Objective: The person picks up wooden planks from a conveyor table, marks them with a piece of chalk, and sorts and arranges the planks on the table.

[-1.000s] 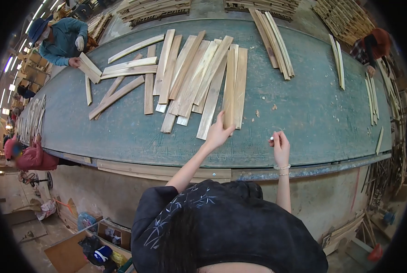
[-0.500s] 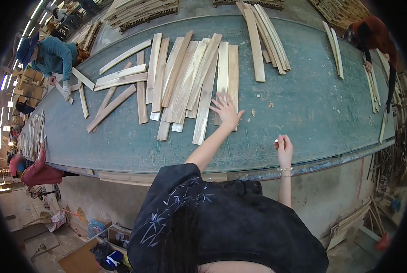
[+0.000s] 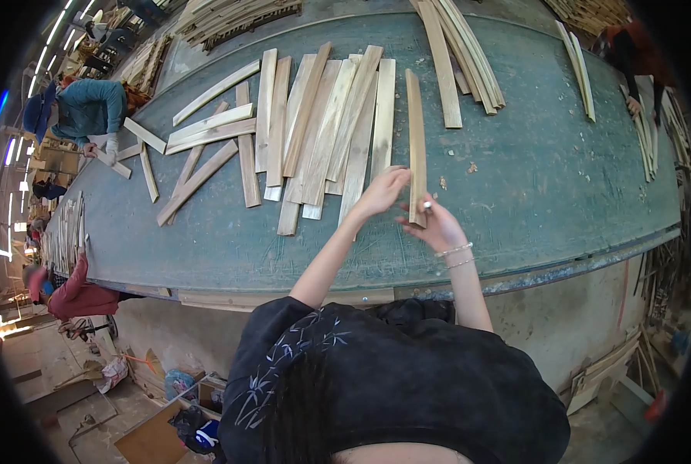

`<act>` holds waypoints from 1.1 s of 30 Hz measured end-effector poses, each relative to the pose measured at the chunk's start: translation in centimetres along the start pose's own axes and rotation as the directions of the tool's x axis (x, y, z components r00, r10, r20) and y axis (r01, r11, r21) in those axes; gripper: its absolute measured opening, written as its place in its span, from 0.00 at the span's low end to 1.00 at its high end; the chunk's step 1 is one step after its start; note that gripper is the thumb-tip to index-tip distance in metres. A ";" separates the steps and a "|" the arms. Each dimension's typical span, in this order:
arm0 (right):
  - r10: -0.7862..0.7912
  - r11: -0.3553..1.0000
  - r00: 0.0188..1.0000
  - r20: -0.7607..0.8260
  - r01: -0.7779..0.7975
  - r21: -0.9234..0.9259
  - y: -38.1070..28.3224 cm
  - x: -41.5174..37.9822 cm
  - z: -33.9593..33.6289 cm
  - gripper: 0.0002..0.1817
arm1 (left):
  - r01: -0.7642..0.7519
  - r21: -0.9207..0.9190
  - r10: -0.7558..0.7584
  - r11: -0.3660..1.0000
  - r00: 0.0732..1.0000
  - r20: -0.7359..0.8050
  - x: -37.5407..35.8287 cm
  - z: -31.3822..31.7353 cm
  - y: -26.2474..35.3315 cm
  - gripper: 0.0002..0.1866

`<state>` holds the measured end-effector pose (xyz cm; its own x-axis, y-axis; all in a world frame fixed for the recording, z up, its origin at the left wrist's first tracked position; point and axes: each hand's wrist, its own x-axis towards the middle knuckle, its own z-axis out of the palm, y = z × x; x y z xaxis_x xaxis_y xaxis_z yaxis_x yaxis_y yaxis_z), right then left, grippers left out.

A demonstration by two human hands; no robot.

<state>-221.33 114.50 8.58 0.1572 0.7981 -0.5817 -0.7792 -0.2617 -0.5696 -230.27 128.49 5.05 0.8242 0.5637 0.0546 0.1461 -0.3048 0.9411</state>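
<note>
One wooden strip (image 3: 417,139) stands apart from the pile, turned partly on its edge, its near end between my hands. My left hand (image 3: 388,191) is at the strip's left side with its fingers bent; whether it grips the wood is unclear. My right hand (image 3: 436,226), with bracelets at the wrist and a small white thing at the fingers, is closed around the strip's near end. Left of the strip lies a loose pile of overlapping pale and brown strips (image 3: 314,131) on the green table (image 3: 515,185).
More strips lie at the table's far side (image 3: 461,58) and far right (image 3: 580,73). Crossed strips (image 3: 206,135) are at the left. A person in teal (image 3: 90,104) handles strips there; a person in red (image 3: 83,294) is lower left. Another person's hand (image 3: 634,106) touches strips at right.
The strip at the pile's right side has been separated and tilted up. My left hand has lifted from the pile and bent its fingers; my right hand has moved left to the strip's near end.
</note>
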 end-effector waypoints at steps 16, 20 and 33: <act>-0.840 0.160 0.534 0.095 0.412 -0.897 -17.1 5.9 -2.2 0.19 | 0.370 -0.466 -0.396 0.804 0.917 0.045 -4.0 0.4 -1.1 0.28; -0.587 0.604 0.809 -0.033 0.410 -0.684 -13.8 7.4 -2.3 0.17 | 0.375 -0.926 -0.238 -0.048 0.896 0.375 -6.9 0.8 3.7 0.32; 0.055 0.996 0.996 0.070 -0.050 -0.075 2.2 0.9 -1.7 0.15 | 0.322 0.702 -0.633 0.635 0.737 0.235 -11.0 -3.1 1.1 0.36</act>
<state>-221.84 113.77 5.84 0.0714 0.8186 -0.5700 -0.7385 -0.3407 -0.5818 -240.90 124.28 6.56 0.6435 0.4284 -0.6343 0.7425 -0.5508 0.3813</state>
